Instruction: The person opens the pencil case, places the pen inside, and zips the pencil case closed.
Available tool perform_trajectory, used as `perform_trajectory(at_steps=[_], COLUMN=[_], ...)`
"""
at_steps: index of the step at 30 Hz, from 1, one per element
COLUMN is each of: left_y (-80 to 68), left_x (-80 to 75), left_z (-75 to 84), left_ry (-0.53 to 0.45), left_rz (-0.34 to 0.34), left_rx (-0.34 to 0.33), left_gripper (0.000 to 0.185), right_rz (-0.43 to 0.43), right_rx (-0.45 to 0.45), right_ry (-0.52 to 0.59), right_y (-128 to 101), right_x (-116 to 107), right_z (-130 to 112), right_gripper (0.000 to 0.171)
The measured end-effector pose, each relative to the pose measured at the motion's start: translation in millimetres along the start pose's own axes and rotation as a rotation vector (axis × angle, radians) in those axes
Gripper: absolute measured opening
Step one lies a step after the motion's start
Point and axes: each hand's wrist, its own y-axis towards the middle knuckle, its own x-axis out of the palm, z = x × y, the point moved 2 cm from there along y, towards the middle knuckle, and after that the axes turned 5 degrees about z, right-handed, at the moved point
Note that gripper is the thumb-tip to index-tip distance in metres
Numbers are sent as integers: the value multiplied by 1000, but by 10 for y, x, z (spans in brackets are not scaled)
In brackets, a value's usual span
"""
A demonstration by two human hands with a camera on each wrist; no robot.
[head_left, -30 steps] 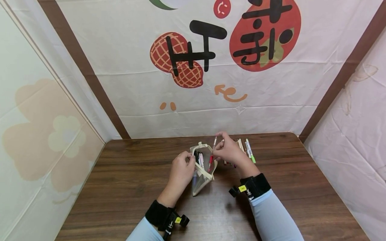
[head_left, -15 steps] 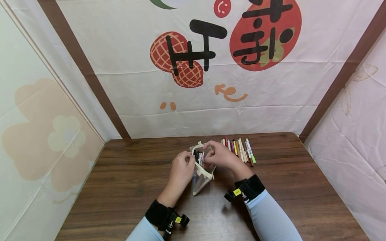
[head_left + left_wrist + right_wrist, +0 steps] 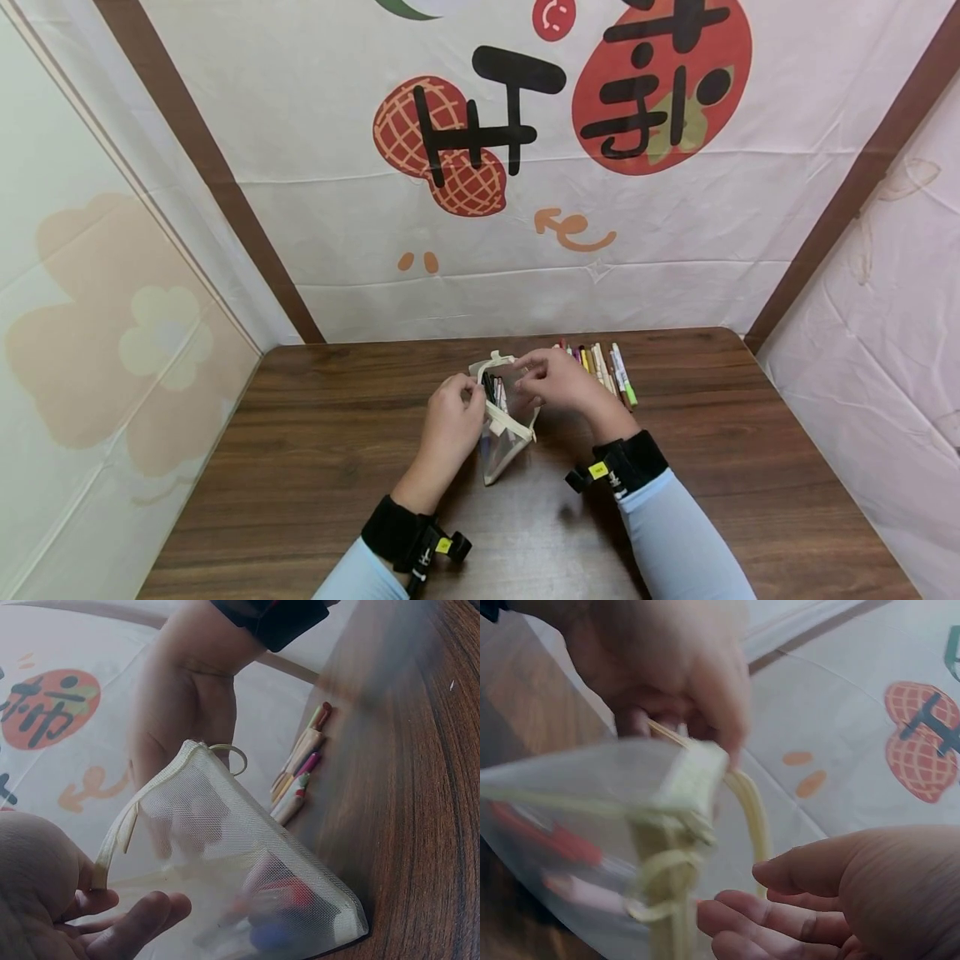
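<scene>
A cream-edged mesh pencil case (image 3: 506,454) stands on the table with its mouth spread. My left hand (image 3: 453,417) pinches the zip edge on its left side, as the left wrist view also shows around the left hand (image 3: 52,900). Over the right rim is my right hand (image 3: 566,383). In the right wrist view the right hand (image 3: 840,900) holds nothing, thumb and fingers apart beside the zip edge; whether they touch it I cannot tell. Several pens (image 3: 495,392) lean inside the case. Through the mesh show a red pen (image 3: 562,840) and a pale pink one (image 3: 585,892).
Right of the case, near the table's far edge, several markers (image 3: 603,371) lie side by side, partly hidden behind the right hand. The wooden table (image 3: 315,467) meets a printed white curtain (image 3: 360,308) at the back.
A clear pen with a red part, held by the right hand over the case, went inside and was let go. That hand has drawn back to the right rim. My left hand has stayed put.
</scene>
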Motion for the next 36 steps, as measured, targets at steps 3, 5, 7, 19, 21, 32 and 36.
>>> perform_trajectory(at_steps=[3,5,7,19,21,32,36], left_y=[-3,-4,-6,-10,-9,-11,-10], left_x=[-7,-12,-14,-1,-2,2,1], left_z=[-1,1,3,7,8,-2,-4], left_ry=[-7,-12,-16,-14,-14,0,4], left_rz=[-5,-10,-16,-24,-19,-27,-30], left_rx=[-3,-5,-11,-9,-3,-6,-8], left_gripper=[17,17,17,18,18,18,19], right_rz=[92,162,229,381,383,326,325], right_rx=[18,35,58,275,302,364,369], right_ry=[-62,-128,-206,-403,-416,-449,-445], right_y=[-10,-23,-43,-155,-171,-178,-163], right_x=[-158,-279,-404,-938,-984,-1074,-1066], right_z=[66,116,176,708,772,959,1002], right_gripper=[35,33,33,41,41,43,44])
